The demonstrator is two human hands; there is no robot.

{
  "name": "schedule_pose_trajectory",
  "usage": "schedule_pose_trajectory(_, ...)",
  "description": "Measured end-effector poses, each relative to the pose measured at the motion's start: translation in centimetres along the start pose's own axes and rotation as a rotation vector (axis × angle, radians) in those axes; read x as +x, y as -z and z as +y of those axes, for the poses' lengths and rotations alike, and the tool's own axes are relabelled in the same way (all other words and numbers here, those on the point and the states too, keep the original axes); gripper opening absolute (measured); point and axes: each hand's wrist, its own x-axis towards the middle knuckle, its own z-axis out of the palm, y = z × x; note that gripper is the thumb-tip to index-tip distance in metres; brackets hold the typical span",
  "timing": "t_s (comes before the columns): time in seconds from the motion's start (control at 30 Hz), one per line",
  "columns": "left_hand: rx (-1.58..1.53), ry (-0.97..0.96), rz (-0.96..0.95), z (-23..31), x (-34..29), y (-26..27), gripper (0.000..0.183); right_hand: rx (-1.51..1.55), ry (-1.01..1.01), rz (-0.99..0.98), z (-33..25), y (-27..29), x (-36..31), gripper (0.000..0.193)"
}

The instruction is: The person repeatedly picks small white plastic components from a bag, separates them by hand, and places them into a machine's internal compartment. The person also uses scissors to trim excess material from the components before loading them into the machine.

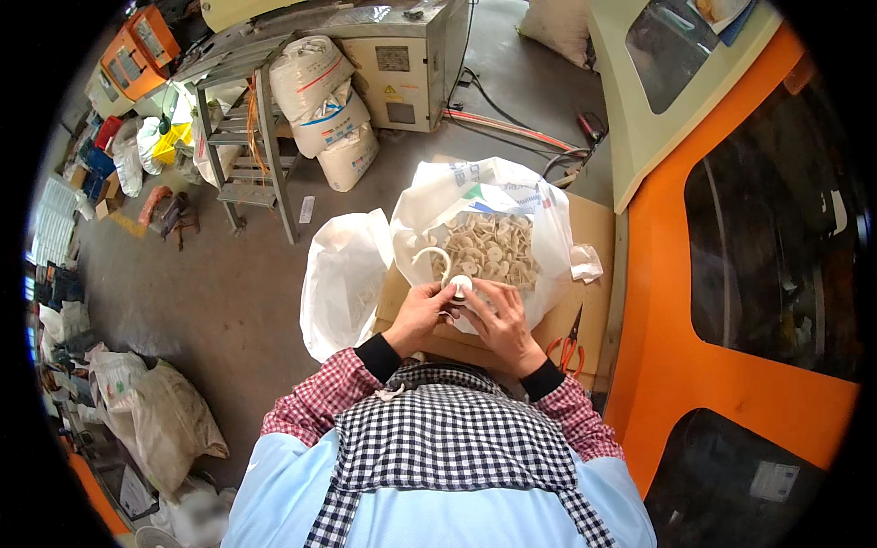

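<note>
Your left hand (420,315) is closed on a white round piece (462,285), held at the near side of the open white bag (553,224). Your right hand (501,320) has bent fingers against the piece's right side; I cannot tell whether it grips or merely steadies. A loose pinch could drop the piece among the pale discs (493,251), where it would be hard to pick out. The curved strip (437,256) by your left fingers might snag the bag. Swinging your right wrist outward could knock the red-handled scissors (571,346) just beside it
</note>
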Motion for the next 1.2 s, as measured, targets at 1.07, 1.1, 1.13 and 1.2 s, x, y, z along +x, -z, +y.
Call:
schedule_pose_trajectory(1.07, 0.377, -0.451, 0.188, 0.4, -3.9, 0.6, 0.020, 0.692, -0.585, -0.319, 2.9, -2.4, 3.0, 0.033)
schedule_pose_trajectory(1.1, 0.417, -0.489, 0.169, 0.5, -4.4, 0.6, 0.020, 0.979, -0.543, -0.319, 2.2, -3.2, 2.2, 0.030)
schedule_pose_trajectory(1.13, 0.457, -0.527, 0.147, 0.4, -4.7, 0.7, 0.020, 0.929, -0.640, -0.447, 2.1, -3.2, 1.9, 0.027)
schedule_pose_trajectory(1.2, 0.549, -0.695, 0.180, -1.1, -3.9, 1.7, 0.020, 0.858, -0.667, -0.560, 1.2, -2.8, 2.5, 0.023)
